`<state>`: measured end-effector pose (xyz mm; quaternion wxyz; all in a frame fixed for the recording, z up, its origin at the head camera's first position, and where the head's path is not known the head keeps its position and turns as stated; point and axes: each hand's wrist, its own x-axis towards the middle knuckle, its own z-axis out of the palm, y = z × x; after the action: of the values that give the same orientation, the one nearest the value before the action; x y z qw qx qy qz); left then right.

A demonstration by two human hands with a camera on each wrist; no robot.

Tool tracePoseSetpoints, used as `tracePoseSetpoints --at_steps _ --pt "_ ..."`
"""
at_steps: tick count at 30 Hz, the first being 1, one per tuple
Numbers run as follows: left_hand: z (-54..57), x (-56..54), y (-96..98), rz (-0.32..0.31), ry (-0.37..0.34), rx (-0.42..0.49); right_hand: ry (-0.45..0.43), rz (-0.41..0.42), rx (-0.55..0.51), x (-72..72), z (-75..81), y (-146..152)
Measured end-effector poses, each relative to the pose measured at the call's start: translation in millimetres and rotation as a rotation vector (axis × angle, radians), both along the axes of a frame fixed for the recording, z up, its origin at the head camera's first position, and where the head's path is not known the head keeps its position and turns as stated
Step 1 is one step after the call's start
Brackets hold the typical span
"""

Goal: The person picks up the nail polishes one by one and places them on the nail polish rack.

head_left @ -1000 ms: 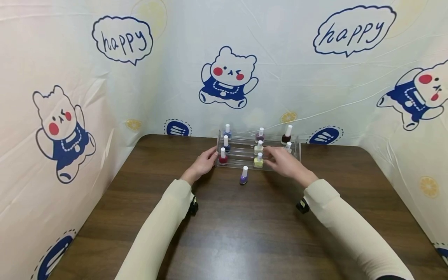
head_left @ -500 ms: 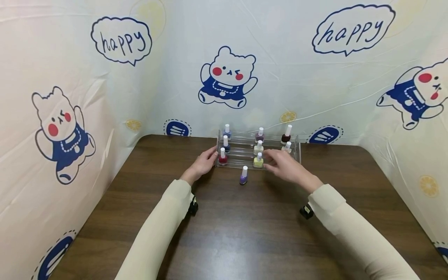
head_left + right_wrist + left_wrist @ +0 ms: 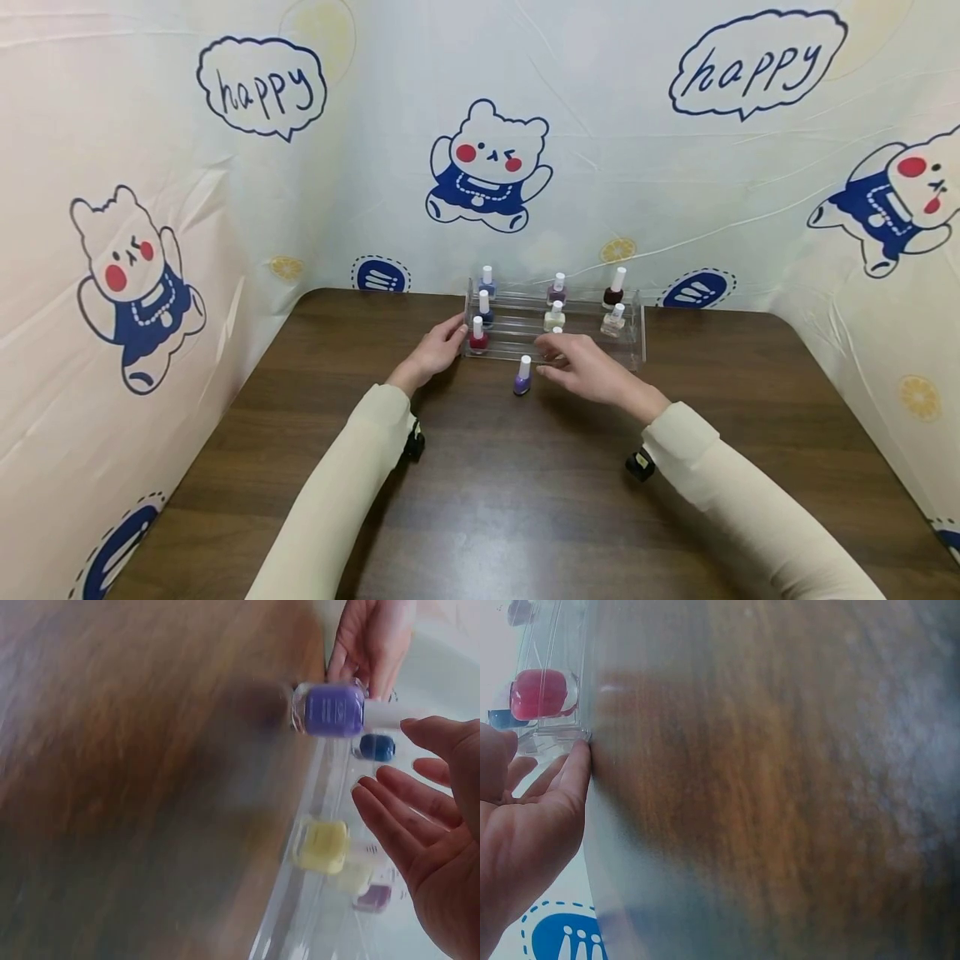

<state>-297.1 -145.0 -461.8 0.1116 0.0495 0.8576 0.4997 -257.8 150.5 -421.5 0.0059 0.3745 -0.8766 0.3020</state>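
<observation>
A clear tiered rack [image 3: 517,351] stands at the back of the table, bearing several nail polish bottles. My left hand [image 3: 435,348] holds its left end, fingertips at the lower corner in the left wrist view, near a red bottle [image 3: 540,694]. A purple nail polish bottle [image 3: 522,377] with a white cap stands upright on the table before the rack. My right hand [image 3: 588,367] reaches in from the right, holding nothing. In the right wrist view its thumb tip is right by the purple bottle's cap, fingers spread apart. It mostly hides the yellow bottle [image 3: 324,846] in the head view.
On the rack are also blue [image 3: 487,312], pale [image 3: 554,319], dark red [image 3: 613,294], mauve [image 3: 557,292] and clear [image 3: 612,322] bottles. A printed cloth [image 3: 600,183] hangs behind the wooden table [image 3: 480,483].
My right hand has moved left and nearer to me, from beside the yellow bottle to beside the purple one, uncovering the clear bottle. My left hand stays at the rack.
</observation>
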Motion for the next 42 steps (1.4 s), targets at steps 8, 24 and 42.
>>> tracePoseSetpoints --at_steps 8,24,42 --pt "-1.8 -0.6 -0.3 0.000 -0.001 -0.010 0.032 0.052 -0.033 2.9 -3.3 -18.6" --pt "-0.8 -2.1 -0.9 0.002 -0.017 0.003 0.129 0.044 0.014 5.4 -6.5 -22.4" --pt "-4.1 -3.2 -1.3 -0.001 -0.008 0.005 0.152 -0.035 0.013 12.9 4.4 5.7"
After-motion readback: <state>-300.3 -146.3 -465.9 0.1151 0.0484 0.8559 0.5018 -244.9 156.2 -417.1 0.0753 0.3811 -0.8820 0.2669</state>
